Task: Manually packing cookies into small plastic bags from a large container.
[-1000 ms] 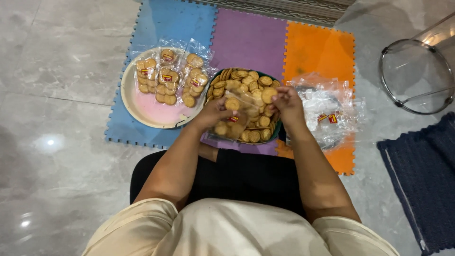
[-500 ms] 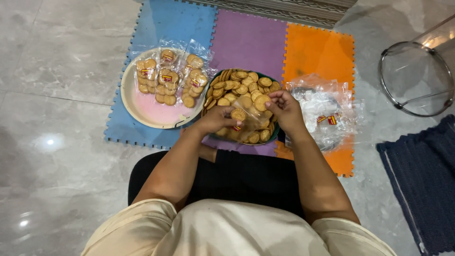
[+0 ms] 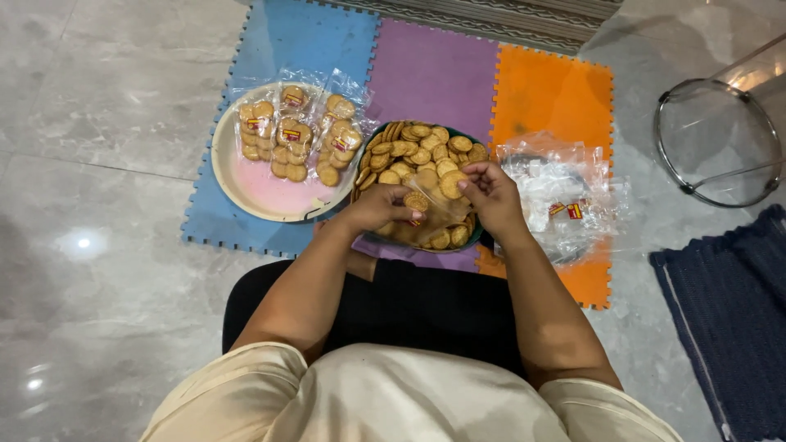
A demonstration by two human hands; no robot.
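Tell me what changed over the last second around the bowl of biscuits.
The left hand drew back from the middle of the bowl toward its near rim and now holds a clear bag there. The right hand shifted slightly left and pinches a biscuit over the bag's mouth. Unchanged: the pink plate with packed bags, the pile of empty bags, the foam mats.

A round glass-topped stool [image 3: 719, 143] stands on the grey marble floor [image 3: 98, 98], beside a dark blue rug [image 3: 729, 311].
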